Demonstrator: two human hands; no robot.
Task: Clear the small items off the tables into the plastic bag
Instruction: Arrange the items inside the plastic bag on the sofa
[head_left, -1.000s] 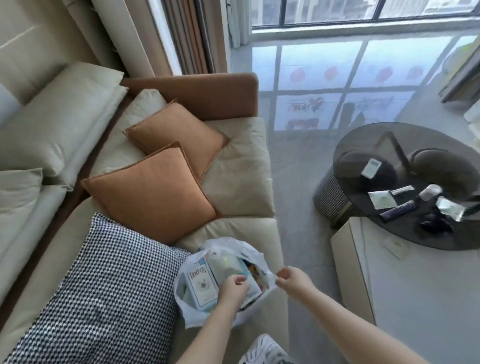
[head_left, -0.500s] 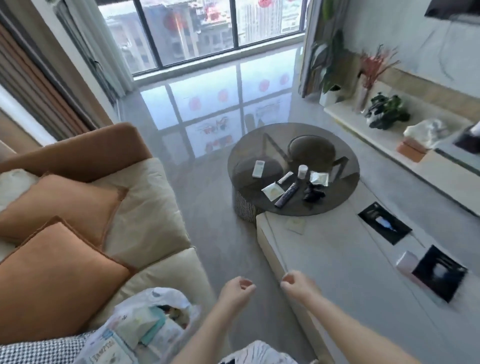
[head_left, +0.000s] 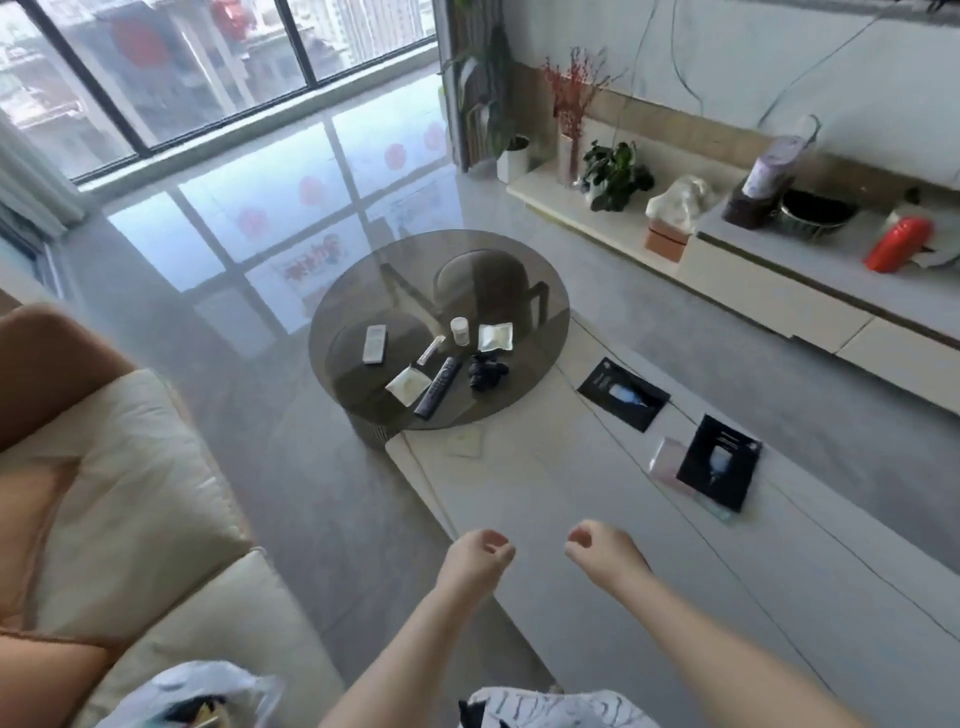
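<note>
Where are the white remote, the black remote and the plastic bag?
white remote (head_left: 375, 343), head view, middle of its face
black remote (head_left: 439, 387), head view, middle of its body
plastic bag (head_left: 171, 686), head view, upper white rim

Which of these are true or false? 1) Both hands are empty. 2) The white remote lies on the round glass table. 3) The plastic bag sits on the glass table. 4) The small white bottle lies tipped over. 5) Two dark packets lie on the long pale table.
1) True: the left hand and right hand hold nothing.
2) True: the white remote lies on the round glass table.
3) False: the plastic bag sits on the sofa.
4) False: the small white bottle stands upright.
5) True: two dark packets lie on the long pale table.
</note>
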